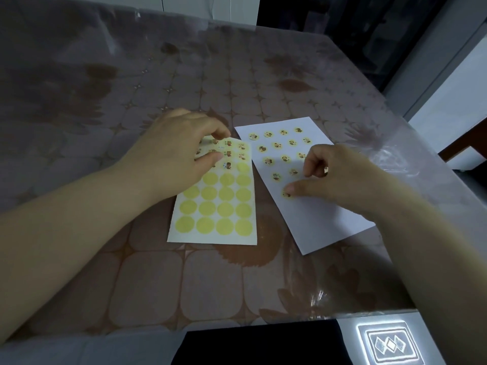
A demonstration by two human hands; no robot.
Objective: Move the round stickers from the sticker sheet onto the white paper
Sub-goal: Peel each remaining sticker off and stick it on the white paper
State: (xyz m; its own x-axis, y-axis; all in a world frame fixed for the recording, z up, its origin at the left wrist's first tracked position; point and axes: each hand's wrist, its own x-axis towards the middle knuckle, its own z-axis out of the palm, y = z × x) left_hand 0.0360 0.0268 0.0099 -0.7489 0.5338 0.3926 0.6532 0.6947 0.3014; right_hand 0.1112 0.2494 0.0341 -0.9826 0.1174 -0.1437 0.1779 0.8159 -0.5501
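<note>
1. The right hand [340, 175] is pressing its thumb onto a small round printed sticker [286, 194] on the rectangular white paper [324, 219]. Its other fingers are curling loosely and gripping nothing.
2. The left hand [171, 151] is resting relaxed on the far end of the white sticker sheet [210, 239], grasping nothing.
3. The remaining stickers are lying at that far end, left of the right hand. The sheet's long axis is running away from the person, so the left hand is nearer.
4. Fourteen stickers are showing on the paper. About seven are showing on the sheet, with more possibly hidden, alongside sixteen empty yellow circles.
</note>
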